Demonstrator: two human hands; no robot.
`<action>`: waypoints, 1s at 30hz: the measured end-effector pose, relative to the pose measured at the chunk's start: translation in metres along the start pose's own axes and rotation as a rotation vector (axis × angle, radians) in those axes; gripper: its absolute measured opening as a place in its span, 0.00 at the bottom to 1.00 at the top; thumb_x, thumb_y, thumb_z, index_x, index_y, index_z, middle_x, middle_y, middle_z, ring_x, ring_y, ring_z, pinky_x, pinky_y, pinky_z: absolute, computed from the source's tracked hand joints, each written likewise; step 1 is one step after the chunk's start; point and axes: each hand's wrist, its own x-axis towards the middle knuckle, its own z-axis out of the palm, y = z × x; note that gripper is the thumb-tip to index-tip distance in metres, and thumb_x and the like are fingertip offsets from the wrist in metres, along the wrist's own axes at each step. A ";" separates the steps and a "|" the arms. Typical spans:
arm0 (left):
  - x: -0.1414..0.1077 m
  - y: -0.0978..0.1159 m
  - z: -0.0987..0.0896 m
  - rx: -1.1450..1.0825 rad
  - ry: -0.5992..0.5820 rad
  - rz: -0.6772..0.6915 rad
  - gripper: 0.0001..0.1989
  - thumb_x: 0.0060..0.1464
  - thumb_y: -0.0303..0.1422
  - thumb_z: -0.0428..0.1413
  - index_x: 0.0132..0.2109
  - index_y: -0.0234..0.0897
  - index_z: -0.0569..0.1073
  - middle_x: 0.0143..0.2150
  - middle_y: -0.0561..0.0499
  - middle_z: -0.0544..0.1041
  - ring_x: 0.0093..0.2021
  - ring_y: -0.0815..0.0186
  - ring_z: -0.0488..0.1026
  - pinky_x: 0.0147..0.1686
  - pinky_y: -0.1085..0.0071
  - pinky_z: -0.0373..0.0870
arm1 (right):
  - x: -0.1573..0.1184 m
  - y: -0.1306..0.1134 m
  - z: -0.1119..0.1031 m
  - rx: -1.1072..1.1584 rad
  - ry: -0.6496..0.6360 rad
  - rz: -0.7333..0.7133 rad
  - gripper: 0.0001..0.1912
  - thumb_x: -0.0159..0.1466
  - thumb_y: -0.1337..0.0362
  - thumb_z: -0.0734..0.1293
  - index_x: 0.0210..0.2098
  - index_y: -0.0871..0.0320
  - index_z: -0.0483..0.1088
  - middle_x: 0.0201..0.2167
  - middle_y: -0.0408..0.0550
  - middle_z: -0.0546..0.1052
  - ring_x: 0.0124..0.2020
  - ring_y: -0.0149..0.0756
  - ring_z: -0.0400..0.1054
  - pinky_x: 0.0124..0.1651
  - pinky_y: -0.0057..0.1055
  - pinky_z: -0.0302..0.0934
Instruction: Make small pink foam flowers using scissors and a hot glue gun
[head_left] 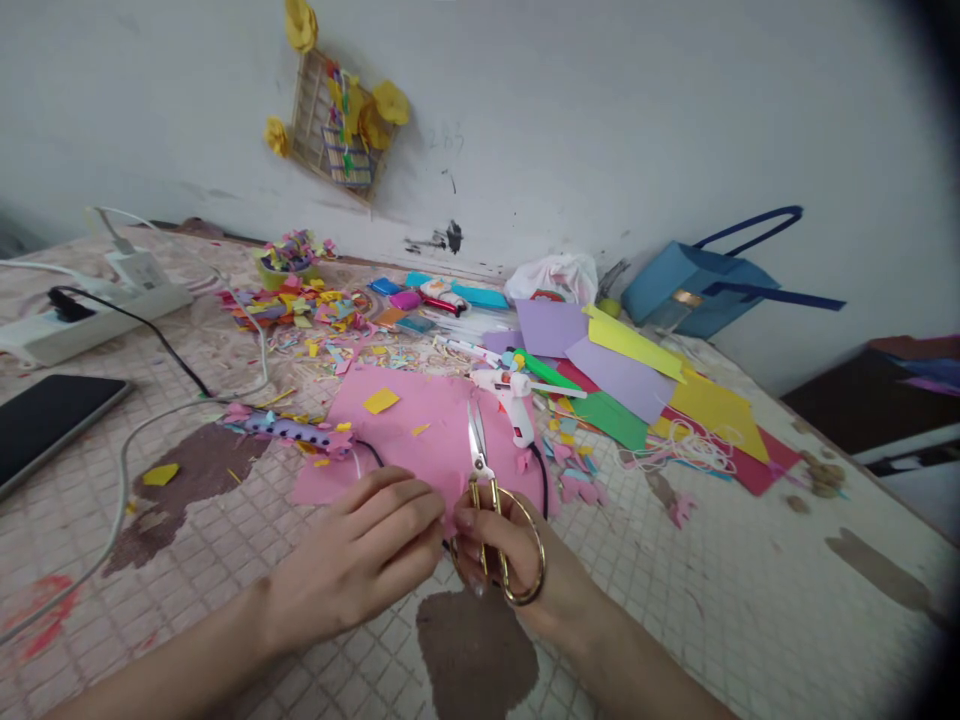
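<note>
My right hand (502, 545) is closed around the gold handles of a pair of scissors (480, 445), whose silver blades point away from me, slightly apart. Beside it, my left hand (375, 550) has its fingers bent together, the tips close to the right fingertips. A small bit of pink paper shows between the hands; which fingers grip it is unclear. Beyond them lies a pink sheet (405, 410) with a yellow scrap (381, 401) on it. A white glue gun (514, 400) rests at the sheet's right side, just past the blades.
Left are a phone (52, 420), a power strip (97, 325) with cables and a decorated purple stick (292, 432). Colored scraps and a small pot (285, 268) stand further back. Right lie colored sheets (622, 375), white string (690, 445) and a blue bag (697, 290).
</note>
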 end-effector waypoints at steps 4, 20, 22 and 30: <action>0.005 0.004 0.001 -0.079 -0.005 -0.164 0.15 0.56 0.20 0.47 0.47 0.41 0.66 0.45 0.47 0.74 0.46 0.60 0.68 0.49 0.60 0.62 | -0.001 -0.003 0.001 -0.121 0.059 -0.044 0.10 0.57 0.63 0.65 0.22 0.60 0.63 0.14 0.37 0.62 0.16 0.25 0.55 0.21 0.24 0.49; 0.021 0.012 0.000 -1.253 -0.020 -1.161 0.11 0.48 0.38 0.58 0.28 0.34 0.70 0.23 0.56 0.70 0.25 0.70 0.65 0.29 0.73 0.62 | -0.003 -0.007 0.001 -0.554 0.072 -0.100 0.16 0.61 0.53 0.63 0.25 0.59 0.62 0.16 0.37 0.62 0.17 0.25 0.54 0.21 0.23 0.48; 0.020 0.011 0.001 -1.245 0.002 -1.169 0.10 0.48 0.37 0.58 0.27 0.35 0.69 0.22 0.56 0.70 0.24 0.70 0.65 0.29 0.73 0.62 | -0.002 -0.006 0.001 -0.510 0.084 -0.109 0.18 0.63 0.52 0.60 0.25 0.59 0.62 0.16 0.38 0.63 0.17 0.25 0.55 0.21 0.23 0.49; 0.023 0.014 0.000 -1.215 0.010 -1.165 0.11 0.49 0.38 0.57 0.27 0.34 0.70 0.23 0.56 0.70 0.25 0.70 0.65 0.28 0.73 0.61 | -0.003 -0.008 0.005 -0.597 0.121 -0.076 0.13 0.58 0.57 0.66 0.26 0.60 0.63 0.17 0.38 0.62 0.18 0.25 0.54 0.21 0.23 0.48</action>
